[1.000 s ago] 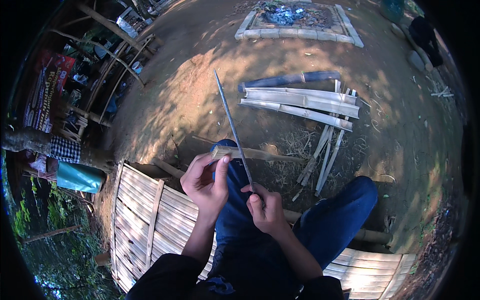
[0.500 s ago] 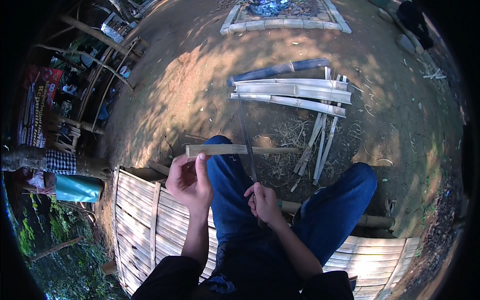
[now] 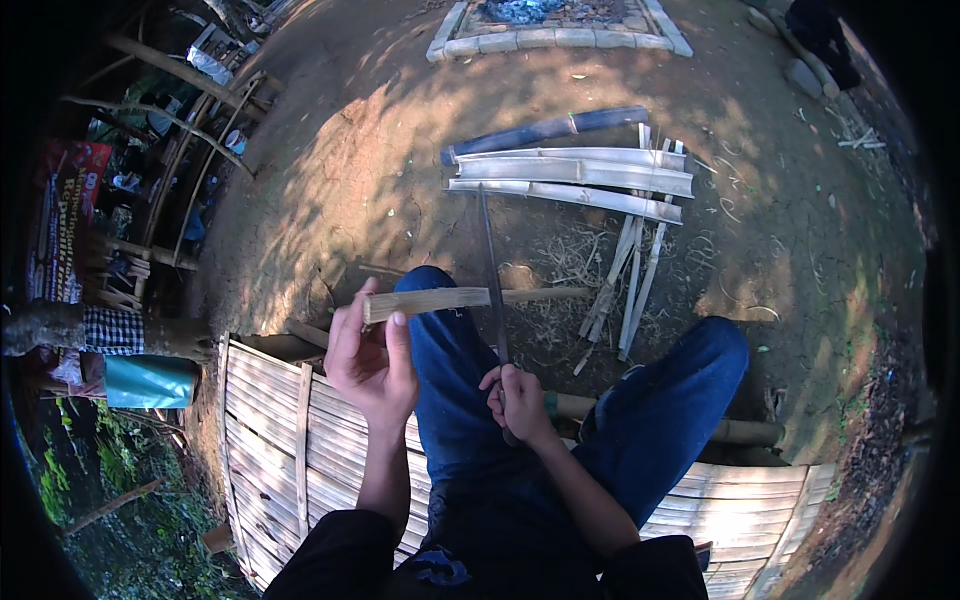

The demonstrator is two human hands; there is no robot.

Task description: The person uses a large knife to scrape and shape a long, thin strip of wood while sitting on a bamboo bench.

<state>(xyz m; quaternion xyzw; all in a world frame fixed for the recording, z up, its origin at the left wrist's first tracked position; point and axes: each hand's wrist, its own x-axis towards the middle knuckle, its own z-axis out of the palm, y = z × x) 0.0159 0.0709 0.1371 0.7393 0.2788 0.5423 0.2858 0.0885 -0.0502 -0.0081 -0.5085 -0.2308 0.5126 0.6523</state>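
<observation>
Two hands are engaged. Left hand [image 3: 372, 358], at centre left of the frame, pinches a short bamboo strip [image 3: 440, 300] by its left end, lifted higher than a second ago and now held level. Right hand [image 3: 518, 400], at centre, is closed around the handle of a long blade [image 3: 491, 270] (tip pointing to the upper frame), which crosses the strip's right end. Contact suggests cutting has resumed. Beyond the knees, split bamboo slats [image 3: 580, 175] lie on the earth ground [image 3: 380, 150].
</observation>
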